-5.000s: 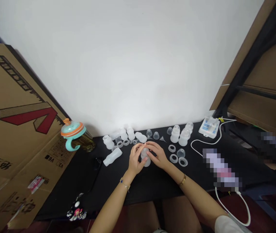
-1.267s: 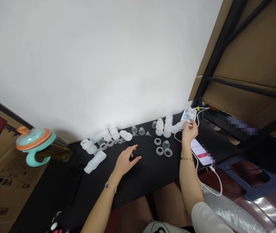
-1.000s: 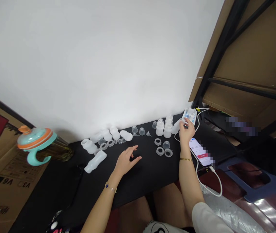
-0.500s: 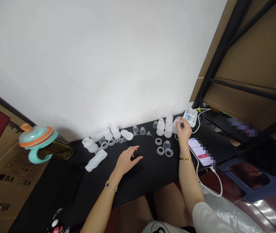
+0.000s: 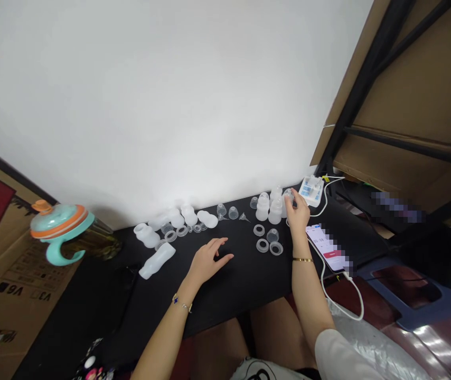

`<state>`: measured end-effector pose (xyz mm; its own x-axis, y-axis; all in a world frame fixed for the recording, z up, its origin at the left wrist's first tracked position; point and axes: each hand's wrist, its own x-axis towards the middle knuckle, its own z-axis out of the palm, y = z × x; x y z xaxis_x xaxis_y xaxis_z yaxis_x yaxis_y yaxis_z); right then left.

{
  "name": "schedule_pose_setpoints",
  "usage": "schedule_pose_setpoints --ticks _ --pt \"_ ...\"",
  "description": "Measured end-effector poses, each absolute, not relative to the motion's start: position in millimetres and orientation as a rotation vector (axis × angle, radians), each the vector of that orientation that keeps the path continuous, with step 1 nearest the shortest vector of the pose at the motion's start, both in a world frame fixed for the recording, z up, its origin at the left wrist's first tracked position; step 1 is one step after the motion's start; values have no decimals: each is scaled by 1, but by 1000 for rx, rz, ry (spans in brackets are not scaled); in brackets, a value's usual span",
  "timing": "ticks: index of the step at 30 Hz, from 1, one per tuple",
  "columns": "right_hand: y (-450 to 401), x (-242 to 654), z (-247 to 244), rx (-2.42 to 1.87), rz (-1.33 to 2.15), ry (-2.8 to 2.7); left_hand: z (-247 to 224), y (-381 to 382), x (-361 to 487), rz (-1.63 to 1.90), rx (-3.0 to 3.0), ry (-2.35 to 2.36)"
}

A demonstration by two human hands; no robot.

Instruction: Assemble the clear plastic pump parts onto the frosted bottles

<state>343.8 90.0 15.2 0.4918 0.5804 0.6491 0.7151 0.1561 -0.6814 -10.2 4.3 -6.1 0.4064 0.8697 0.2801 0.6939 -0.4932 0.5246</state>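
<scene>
My right hand (image 5: 298,212) is at the right end of a small group of white baby bottles (image 5: 275,210) with clear domed caps. Its thumb and fingers close around the capped baby bottle (image 5: 288,195) standing there, whose lower part is mostly hidden. My left hand (image 5: 208,259) hovers low over or rests on the black table (image 5: 237,285), fingers spread and holding nothing. Nearest to it on the left lies a white bottle body (image 5: 157,261) on its side. Between the hands are grey-white rings (image 5: 262,245), a clear cap (image 5: 272,235) and a nipple (image 5: 244,217).
More white bottle bodies (image 5: 146,235) and rings lie along the wall at left. A lidded jug (image 5: 63,232) stands at the far left. At right are a phone (image 5: 328,248) with a white cable and a power strip (image 5: 311,190). A metal rack (image 5: 352,105) rises beyond.
My right hand has shifted slightly left, and its bottle now stands closer against the group. The left hand has stayed in place.
</scene>
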Motion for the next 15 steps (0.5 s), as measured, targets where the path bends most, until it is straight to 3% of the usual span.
schedule_pose_setpoints --ticks 7,15 --pt "88 341 19 -1498 -160 -1099 -7 4 -9 742 2373 1355" --pt "79 318 25 -1259 -496 -1007 -9 5 -9 728 2430 1389"
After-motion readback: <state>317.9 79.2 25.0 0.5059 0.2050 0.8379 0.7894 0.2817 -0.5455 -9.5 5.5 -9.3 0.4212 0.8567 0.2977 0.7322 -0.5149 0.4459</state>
